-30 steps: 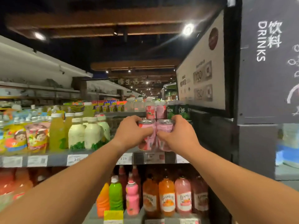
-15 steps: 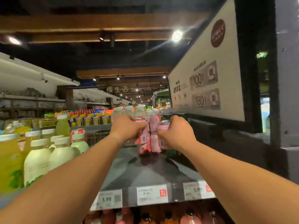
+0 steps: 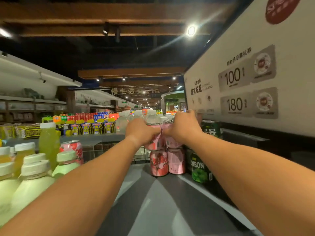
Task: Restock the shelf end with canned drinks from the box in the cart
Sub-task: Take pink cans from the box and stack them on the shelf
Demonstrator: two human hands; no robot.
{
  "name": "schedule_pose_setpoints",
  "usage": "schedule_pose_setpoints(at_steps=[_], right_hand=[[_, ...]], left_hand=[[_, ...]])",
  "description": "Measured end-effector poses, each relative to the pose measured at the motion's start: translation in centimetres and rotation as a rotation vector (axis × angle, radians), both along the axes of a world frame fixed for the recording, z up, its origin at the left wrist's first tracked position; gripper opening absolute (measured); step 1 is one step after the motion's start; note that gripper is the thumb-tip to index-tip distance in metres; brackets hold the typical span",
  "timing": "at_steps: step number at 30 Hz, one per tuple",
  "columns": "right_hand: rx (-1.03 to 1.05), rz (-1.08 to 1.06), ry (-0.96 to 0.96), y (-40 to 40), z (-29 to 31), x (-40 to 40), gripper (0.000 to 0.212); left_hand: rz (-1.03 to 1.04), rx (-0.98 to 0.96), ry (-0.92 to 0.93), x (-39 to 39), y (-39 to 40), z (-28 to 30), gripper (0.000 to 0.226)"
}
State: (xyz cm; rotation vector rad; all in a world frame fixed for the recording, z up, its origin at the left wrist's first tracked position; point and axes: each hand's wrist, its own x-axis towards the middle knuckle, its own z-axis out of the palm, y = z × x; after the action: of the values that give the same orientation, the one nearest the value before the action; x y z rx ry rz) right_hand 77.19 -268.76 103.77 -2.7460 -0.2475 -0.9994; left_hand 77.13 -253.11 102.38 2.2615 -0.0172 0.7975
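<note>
At the back of the shelf [image 3: 170, 201], the left hand [image 3: 141, 132] and right hand [image 3: 183, 127] are each gripping a pink can, left can [image 3: 152, 143] and right can [image 3: 171, 142], atop two stacked pink cans [image 3: 167, 163].

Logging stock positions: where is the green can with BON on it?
Head view, right of centre: the green can stands on the shelf, immediately right of the pink cans.

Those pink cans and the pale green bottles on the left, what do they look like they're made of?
The pink cans look like thin metal, probably aluminium: the one by the bottles shows a silvery rim and lid, with a glossy printed wrap or coating. The pale green bottles seem to be translucent plastic with matte off-white screw caps; the liquid's colour shows through, though glass can't be ruled out.
</note>
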Motion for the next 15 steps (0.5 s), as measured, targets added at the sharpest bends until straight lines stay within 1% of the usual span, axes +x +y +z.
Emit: schedule_pose_setpoints(at_steps=[2, 6, 11, 15], right_hand=[[-0.049, -0.025, 0.033, 0.2, -0.3, 1.0, 0.049], [-0.163, -0.092, 0.037, 0.9, -0.6, 3.4, 0.052], [-0.163, -0.155, 0.046, 0.0, -0.9, 5.2, 0.060], [-0.200, -0.129, 0.039, -0.4, -1.1, 5.7, 0.064]], left_hand=[[0.011, 0.018, 0.031, 0.8, 0.2, -0.3, 0.029], [-0.011, -0.030, 0.036, 2.1, 0.2, -0.6, 0.025], [-0.053, -0.066, 0.003, 3.1, 0.4, -1.0, 0.031], [-0.105, -0.101, -0.011, 3.5, 0.4, -1.5, 0.033]])
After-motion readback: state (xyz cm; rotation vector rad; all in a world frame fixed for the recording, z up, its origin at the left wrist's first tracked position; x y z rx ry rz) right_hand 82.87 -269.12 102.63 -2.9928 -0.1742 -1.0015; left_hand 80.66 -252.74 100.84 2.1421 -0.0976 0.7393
